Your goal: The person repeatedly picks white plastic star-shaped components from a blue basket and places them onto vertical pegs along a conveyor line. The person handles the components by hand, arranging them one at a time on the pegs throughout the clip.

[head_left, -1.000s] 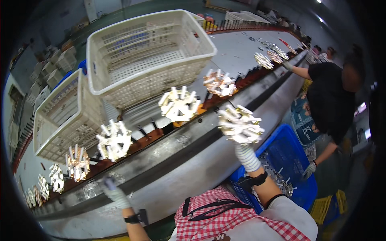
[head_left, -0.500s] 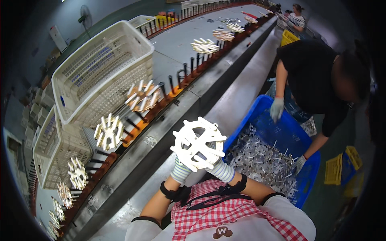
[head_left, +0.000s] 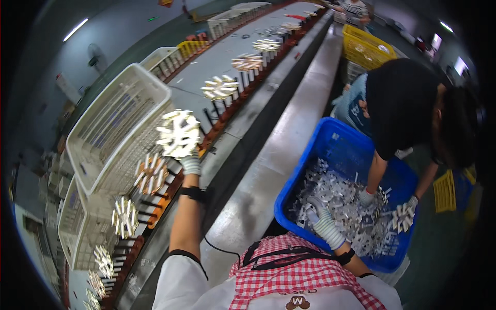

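My left hand (head_left: 191, 162), in a striped glove, is stretched out to the line on the left. It grips a cream wheel-shaped rack (head_left: 179, 134) from below; bright white pegs stick out around it, and its fingers are mostly hidden behind it. The rack is level with the row of dark upright posts (head_left: 207, 117). Over the near left side of a blue crate (head_left: 292, 178), my right hand (head_left: 325, 225) reaches in with fingers spread. Beneath it lie many small white and silvery pieces (head_left: 330, 188), and I see none held in it.
Similar loaded racks (head_left: 219, 88) sit on posts along the line. White perforated baskets (head_left: 119, 124) stand beyond them. A metal ledge (head_left: 268, 155) runs between me and the line. A co-worker (head_left: 400, 103) bends over the crate, both gloved hands at its contents, near another peg-covered rack (head_left: 403, 217).
Both hands held the wheel rack in front of me; now my left hand alone has carried it left to the posts. My right hand let go and moved into the blue crate.
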